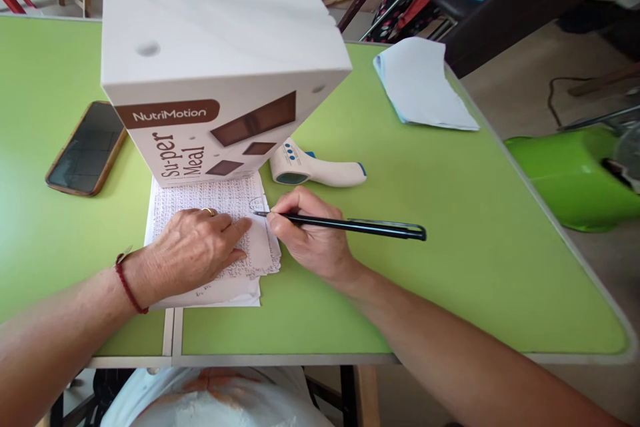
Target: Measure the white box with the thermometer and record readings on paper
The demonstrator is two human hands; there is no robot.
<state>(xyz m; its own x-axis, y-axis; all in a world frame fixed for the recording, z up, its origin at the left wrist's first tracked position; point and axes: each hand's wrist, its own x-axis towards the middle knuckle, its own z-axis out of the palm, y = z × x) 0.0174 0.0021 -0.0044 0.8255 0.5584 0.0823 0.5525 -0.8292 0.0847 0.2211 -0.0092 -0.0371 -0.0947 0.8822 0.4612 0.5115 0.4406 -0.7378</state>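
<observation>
A black pen [367, 227] is pinched in my right hand [315, 233], its tip on the right side of a sheet of paper [260, 250] covered in dense handwriting. My left hand [197, 247] rests on the same sheet with the fingers loosely spread, the index finger stretched toward the pen tip, holding nothing. Under the written sheet lies more paper [233, 293]. A white box [225, 40] lettered "NutriMotion Super Meal" stands upright at the paper's far edge and hides what is behind it.
A phone [87, 147] in a brown case lies left of the box. Right of the box is a white-and-blue infrared thermometer [330, 170]. Folded papers [420, 83] lie near the right edge of the green table [450, 280]. Beyond that edge is a green bin [565, 177].
</observation>
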